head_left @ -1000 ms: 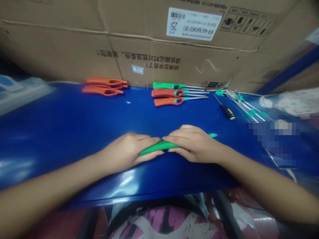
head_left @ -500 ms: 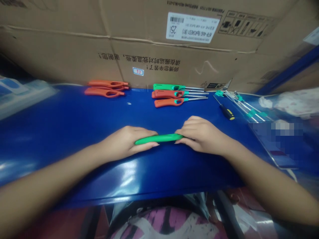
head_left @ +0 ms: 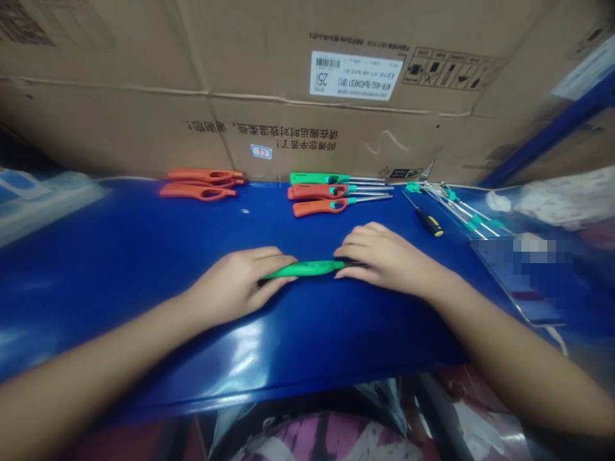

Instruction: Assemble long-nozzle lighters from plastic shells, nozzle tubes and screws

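A long green lighter handle (head_left: 307, 269) lies across the blue table (head_left: 120, 256) between both my hands. My left hand (head_left: 235, 282) closes its fingers round the handle's left end. My right hand (head_left: 384, 256) has its fingers curled over the right end, where a dark part shows. Both hands rest on the table.
Three assembled lighters, green (head_left: 331, 179) and orange (head_left: 321, 205), lie at the back centre. Orange handle shells (head_left: 199, 182) lie at the back left. A screwdriver (head_left: 425, 219) and several metal rods with green tips (head_left: 461, 208) lie at the right. A large cardboard box (head_left: 288, 83) stands behind.
My hands have slid apart along the green handle, which turned from tilted to nearly level. The view has tilted slightly downward.
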{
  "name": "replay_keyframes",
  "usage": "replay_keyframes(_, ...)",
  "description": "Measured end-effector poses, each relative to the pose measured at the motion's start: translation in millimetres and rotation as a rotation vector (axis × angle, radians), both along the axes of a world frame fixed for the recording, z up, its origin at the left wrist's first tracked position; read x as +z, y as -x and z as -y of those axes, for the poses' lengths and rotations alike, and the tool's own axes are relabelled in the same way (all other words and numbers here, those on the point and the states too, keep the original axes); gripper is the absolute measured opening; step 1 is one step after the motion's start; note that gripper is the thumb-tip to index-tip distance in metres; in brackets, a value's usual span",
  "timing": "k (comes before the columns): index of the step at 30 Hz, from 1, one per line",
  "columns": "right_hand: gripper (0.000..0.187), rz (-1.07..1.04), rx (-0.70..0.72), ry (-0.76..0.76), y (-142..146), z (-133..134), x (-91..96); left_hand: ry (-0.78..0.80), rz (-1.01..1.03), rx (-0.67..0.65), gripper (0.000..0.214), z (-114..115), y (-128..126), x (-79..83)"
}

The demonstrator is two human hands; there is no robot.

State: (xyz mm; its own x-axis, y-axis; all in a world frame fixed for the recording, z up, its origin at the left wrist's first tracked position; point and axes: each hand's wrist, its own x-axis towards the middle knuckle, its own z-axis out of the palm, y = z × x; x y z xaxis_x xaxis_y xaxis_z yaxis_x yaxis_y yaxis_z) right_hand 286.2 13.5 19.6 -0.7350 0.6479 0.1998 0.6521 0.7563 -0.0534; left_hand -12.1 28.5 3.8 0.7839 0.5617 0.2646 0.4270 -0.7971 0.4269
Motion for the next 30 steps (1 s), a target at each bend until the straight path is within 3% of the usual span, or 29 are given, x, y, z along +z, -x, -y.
replay_keyframes(4, 0.035, 0.026, -0.169, -0.038, -28, -13, 9.3, -0.056, 0.055, 0.104, 0.028, -8, 4, 1.4)
replay_keyframes(14, 0.012, 0.037, -0.286, -0.14, -48, -21, 16.6, -0.105, 0.088, 0.159, 0.03, -12, 7, 4.0)
replay_keyframes(22, 0.02, -0.126, -0.12, 0.015, -25, -14, 7.3, -0.107, 0.081, 0.116, 0.029, -11, 6, 2.6)
replay_keyframes(30, 0.028, -0.119, -0.009, 0.133, 6, -1, -4.4, -0.074, 0.042, 0.05, 0.029, -1, 1, -0.6)
